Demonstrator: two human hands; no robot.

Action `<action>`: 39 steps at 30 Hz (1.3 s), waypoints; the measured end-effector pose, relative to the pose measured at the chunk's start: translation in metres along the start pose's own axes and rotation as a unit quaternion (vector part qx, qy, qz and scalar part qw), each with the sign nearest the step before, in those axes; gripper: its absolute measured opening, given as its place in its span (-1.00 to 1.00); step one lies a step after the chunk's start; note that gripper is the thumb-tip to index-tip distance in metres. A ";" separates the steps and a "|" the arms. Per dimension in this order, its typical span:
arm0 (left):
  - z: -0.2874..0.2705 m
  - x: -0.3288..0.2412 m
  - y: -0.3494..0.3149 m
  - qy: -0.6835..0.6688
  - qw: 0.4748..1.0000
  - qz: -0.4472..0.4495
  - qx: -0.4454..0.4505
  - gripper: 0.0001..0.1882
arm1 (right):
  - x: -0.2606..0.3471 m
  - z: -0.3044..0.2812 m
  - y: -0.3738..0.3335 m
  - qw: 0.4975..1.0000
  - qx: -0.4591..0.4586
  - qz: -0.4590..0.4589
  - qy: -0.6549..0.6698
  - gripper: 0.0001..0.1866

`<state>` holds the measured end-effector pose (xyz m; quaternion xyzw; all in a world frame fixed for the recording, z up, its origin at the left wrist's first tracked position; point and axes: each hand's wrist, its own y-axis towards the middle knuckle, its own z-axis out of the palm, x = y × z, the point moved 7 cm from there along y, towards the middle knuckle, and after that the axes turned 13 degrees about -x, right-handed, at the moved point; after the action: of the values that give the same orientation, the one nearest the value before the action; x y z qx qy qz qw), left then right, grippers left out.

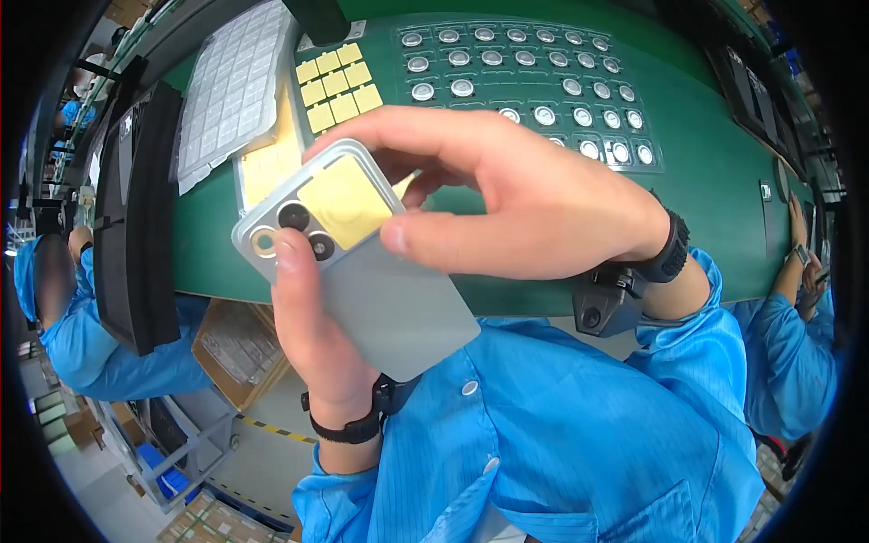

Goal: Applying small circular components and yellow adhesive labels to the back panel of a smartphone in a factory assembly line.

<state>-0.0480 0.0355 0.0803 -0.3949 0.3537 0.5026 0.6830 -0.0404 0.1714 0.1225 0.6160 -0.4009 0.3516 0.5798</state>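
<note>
A silver-grey smartphone [389, 312] is tilted in front of me, its back facing up. Yellow film [348, 204] covers part of its raised camera area, beside the dark round lenses. My left hand [317, 335] grips the phone from below, its thumb lying across the camera area and its other fingers hidden behind the phone. My right hand [534, 204] is curled round the top end. Its index finger reaches along the upper edge, and its thumb tip is at the side edge by the film. A small yellow piece [407, 185] shows between the phone and the right fingers.
On the green table [217, 235] lie a sheet of yellow square stickers [337, 86], a clear tray of round silver parts [525, 58] and a white blister tray [231, 90]. Black racks [136, 217] stand at the left. Co-workers in blue [100, 362] sit on both sides.
</note>
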 end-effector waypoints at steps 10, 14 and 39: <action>-0.002 -0.007 0.008 -0.032 0.998 0.002 0.051 -0.46 | -0.018 0.025 -0.014 0.972 0.125 0.196 0.021 -0.67; -0.012 0.000 0.017 -0.060 0.998 -0.010 0.018 -0.46 | -0.022 0.025 -0.013 0.980 0.076 0.175 0.061 -0.69; 0.009 0.016 0.022 -0.024 0.999 -0.021 0.012 -0.44 | -0.019 -0.005 0.001 0.973 -0.203 -0.066 -0.094 -0.79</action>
<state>-0.0643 0.0544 0.0658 -0.3817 0.3348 0.4932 0.7064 -0.0487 0.1783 0.1065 0.5410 -0.4751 0.1647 0.6741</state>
